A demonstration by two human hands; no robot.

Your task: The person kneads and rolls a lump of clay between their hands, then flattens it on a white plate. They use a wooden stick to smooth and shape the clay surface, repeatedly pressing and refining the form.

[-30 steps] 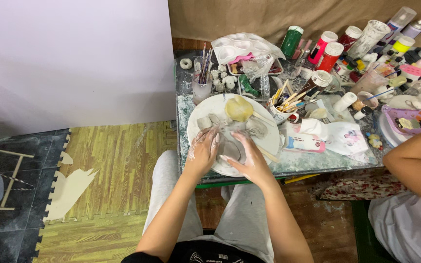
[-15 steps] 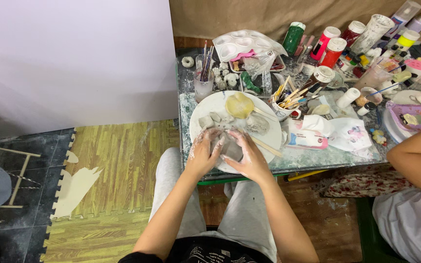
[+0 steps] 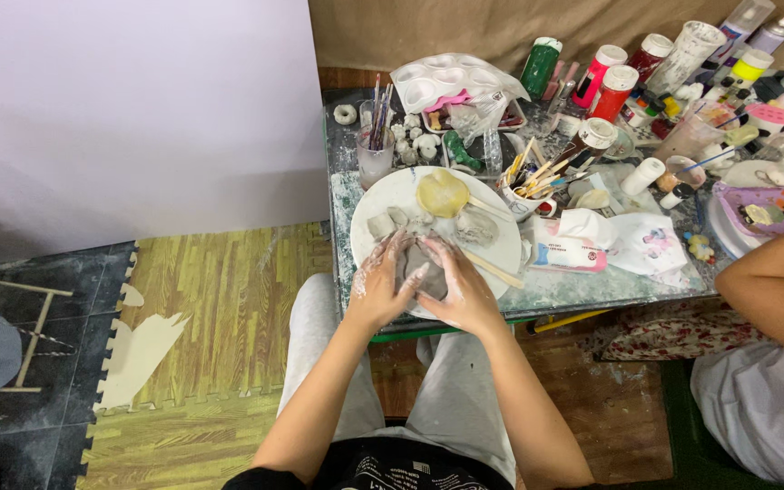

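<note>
Cupping grey clay lump (image 3: 421, 270) between both palms: left hand (image 3: 381, 289), right hand (image 3: 460, 290), fingers curled around it, over white round board (image 3: 383, 195).

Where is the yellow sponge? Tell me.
In the head view, the yellow sponge lies at the far edge of the white round board, beyond both hands, beside the tool cup.

Flat white-and-pink packet (image 3: 566, 257) lay right of the plate, red, green and white labelled paint bottles (image 3: 613, 91) stood far right
</note>
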